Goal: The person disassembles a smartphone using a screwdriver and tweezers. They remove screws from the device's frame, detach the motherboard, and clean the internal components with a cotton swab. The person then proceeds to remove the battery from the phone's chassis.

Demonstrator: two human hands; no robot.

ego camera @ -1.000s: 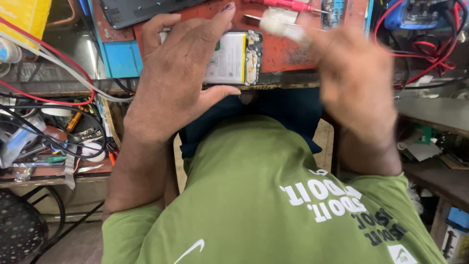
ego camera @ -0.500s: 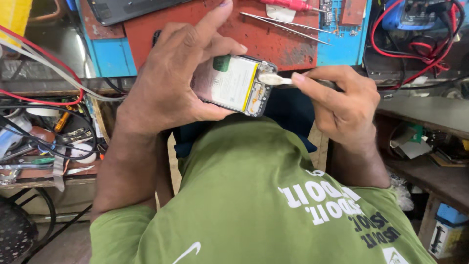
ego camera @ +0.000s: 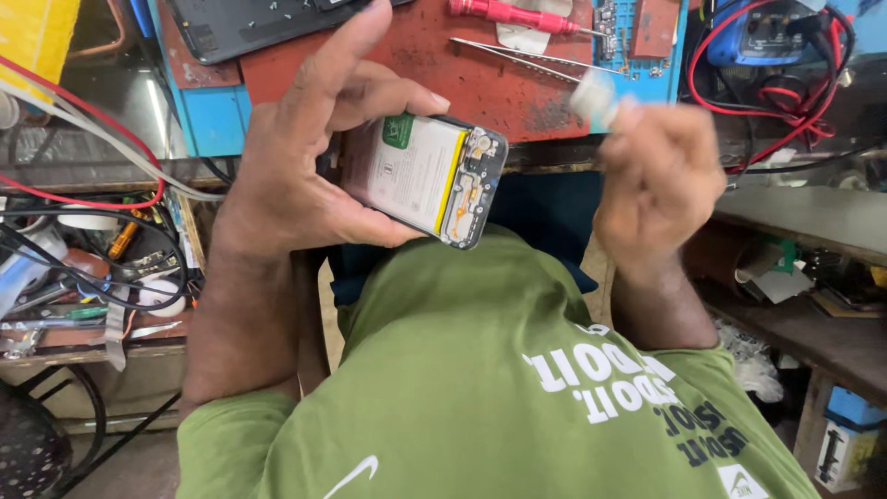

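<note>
Opened phone (ego camera: pixel 427 177) | gripped in left hand (ego camera: pixel 296 157) | right hand (ego camera: pixel 658 171) apart

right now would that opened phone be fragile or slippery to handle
Probably fragile: the phone has its back off, with battery and circuit parts exposed. Likely stiff and flat, so the left hand holds it by its edges. It may be a bit slippery.

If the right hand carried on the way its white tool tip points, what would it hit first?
The right hand holds a small blurred white tool aimed up and left. Its first contact would probably be the thin metal tweezers on the red work mat, though depth is unclear.
</note>
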